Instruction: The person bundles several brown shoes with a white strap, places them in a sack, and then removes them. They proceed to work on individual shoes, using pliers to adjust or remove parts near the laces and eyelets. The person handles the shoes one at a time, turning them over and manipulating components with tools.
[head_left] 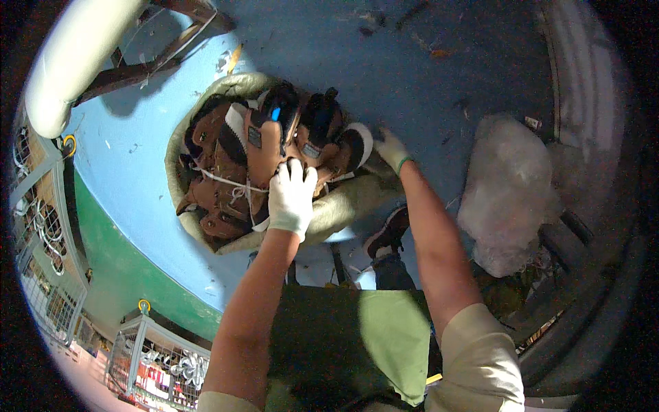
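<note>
A pale olive sack (329, 223) stands on the blue floor with its mouth rolled down. Inside it lie several brown shoe uppers (264, 152) with black collars and white edging, some bundled with a white string (230, 180). My left hand (292, 197), in a white glove, reaches into the middle of the pile. Its fingers are bent over a brown upper, and their tips are partly hidden among the pieces. At the sack's right side, my gloved right hand (391, 150) grips the rim beside a white-edged upper; some of its fingers are hidden.
A large clear plastic bag (508, 192) rests on the floor to the right. Wire-mesh carts (161, 364) stand at the lower left. At the upper left are a dark frame (147, 72) and a thick pale roll (75, 65). My shoe (388, 230) is close to the sack.
</note>
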